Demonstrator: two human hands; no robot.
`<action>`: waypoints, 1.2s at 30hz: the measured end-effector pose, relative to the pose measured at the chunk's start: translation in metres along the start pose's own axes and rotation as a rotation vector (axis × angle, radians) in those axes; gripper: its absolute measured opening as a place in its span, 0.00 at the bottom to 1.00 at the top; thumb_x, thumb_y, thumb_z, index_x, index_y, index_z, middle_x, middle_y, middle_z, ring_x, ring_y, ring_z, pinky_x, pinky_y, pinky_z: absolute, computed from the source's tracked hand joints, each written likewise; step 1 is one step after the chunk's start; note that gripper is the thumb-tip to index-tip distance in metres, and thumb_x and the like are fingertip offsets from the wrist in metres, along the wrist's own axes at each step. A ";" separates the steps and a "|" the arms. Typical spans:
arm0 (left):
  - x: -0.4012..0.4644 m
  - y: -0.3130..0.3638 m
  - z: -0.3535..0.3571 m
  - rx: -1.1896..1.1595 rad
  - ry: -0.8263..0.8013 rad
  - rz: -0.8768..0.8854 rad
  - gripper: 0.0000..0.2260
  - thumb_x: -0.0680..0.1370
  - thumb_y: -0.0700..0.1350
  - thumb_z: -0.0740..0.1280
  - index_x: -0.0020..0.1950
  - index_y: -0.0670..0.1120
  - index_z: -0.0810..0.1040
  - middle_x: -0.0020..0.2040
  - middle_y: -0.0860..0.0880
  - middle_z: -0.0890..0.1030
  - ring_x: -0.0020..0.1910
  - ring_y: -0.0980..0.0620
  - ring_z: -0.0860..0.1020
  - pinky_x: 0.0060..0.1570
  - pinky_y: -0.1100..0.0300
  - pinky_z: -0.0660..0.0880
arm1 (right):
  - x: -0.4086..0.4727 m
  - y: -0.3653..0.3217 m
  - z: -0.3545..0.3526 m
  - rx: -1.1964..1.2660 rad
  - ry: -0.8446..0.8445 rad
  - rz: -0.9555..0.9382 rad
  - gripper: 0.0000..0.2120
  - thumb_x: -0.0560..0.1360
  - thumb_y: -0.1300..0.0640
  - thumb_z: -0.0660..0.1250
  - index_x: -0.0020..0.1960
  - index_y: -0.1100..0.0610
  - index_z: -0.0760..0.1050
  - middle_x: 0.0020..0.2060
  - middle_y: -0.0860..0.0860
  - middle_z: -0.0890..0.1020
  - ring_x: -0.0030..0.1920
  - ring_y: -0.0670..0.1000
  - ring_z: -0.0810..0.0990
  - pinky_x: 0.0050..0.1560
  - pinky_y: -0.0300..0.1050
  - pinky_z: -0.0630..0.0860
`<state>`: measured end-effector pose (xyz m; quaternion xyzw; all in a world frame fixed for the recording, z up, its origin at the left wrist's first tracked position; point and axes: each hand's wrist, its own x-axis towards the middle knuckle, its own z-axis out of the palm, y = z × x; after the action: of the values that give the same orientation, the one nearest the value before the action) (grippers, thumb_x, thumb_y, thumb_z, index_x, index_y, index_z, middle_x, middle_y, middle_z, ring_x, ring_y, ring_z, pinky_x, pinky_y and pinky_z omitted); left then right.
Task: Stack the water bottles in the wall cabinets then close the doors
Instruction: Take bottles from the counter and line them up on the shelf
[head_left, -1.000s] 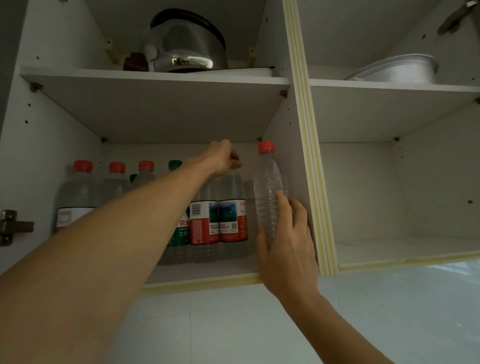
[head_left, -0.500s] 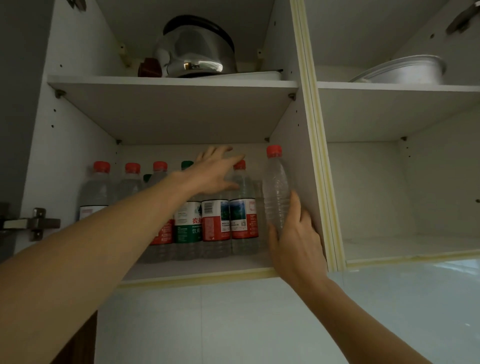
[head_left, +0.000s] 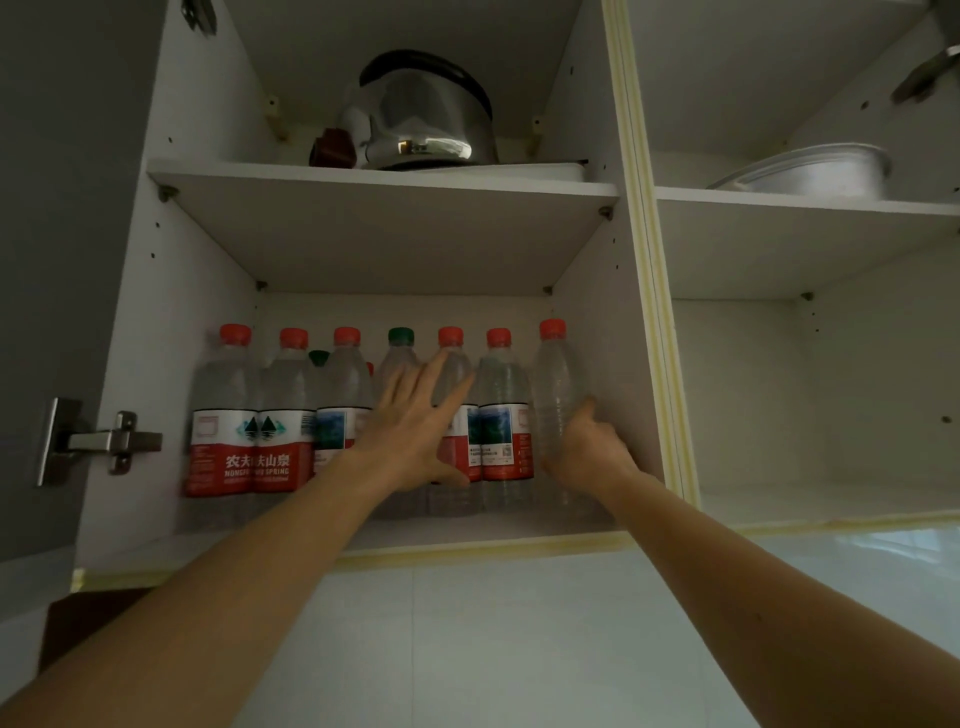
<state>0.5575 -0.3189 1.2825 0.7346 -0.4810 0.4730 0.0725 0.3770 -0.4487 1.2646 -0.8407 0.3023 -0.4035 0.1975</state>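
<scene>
At the far left a metal hinge (head_left: 98, 441) sticks out from the cabinet wall, so the door on this side stands open. On the lower shelf (head_left: 270, 540) of the left cabinet the water bottles (head_left: 291, 415) stand upright in a row, close together, most with red caps and one with a green cap; a few more caps show behind them.

The left hand (head_left: 415, 431) lies in front of the middle of the row with its fingers straight and spread, the fingertips against the bottles there. A second ago this hand was a fist around a cap; half a second ago it was opening. So it has let go, and now it seems only to steady or push the row.

Next to the right, the label-free bottle (head_left: 556, 395) stands at the end of the row, beside the cabinet's right wall. The right hand (head_left: 587, 447) holds its lower part, with fingers curled around it. Compared with a second ago, this bottle stands deeper in and closer to its neighbour, so I judge it is almost placed.

Above, a steel kettle (head_left: 421, 124) sits on the upper shelf. In the right cabinet a metal basin (head_left: 810, 174) rests on its upper shelf, and I see no bottle on the lower one.

What remains, I think, is to release the last bottle and close the doors.
</scene>
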 end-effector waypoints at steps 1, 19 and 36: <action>0.000 0.001 0.002 0.002 0.016 0.006 0.61 0.65 0.70 0.74 0.82 0.54 0.37 0.81 0.45 0.35 0.80 0.39 0.42 0.69 0.46 0.35 | 0.003 -0.001 0.001 0.000 -0.010 0.011 0.38 0.78 0.57 0.71 0.77 0.59 0.50 0.59 0.60 0.77 0.50 0.56 0.77 0.49 0.52 0.75; -0.002 -0.003 0.020 0.036 0.104 0.016 0.57 0.65 0.70 0.74 0.82 0.53 0.46 0.82 0.42 0.42 0.78 0.44 0.40 0.72 0.45 0.33 | 0.026 0.002 0.004 -0.039 -0.089 0.038 0.27 0.80 0.59 0.68 0.74 0.63 0.61 0.67 0.62 0.73 0.66 0.61 0.75 0.68 0.54 0.72; -0.010 -0.011 0.021 0.075 0.040 0.015 0.60 0.65 0.73 0.72 0.82 0.52 0.39 0.81 0.43 0.34 0.80 0.40 0.34 0.74 0.42 0.32 | 0.021 0.022 0.005 -0.774 0.137 -0.441 0.63 0.68 0.56 0.80 0.80 0.54 0.31 0.80 0.61 0.38 0.80 0.63 0.41 0.77 0.61 0.46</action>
<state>0.5781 -0.3188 1.2668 0.7237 -0.4669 0.5057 0.0510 0.3837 -0.4786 1.2607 -0.8684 0.2567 -0.3481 -0.2426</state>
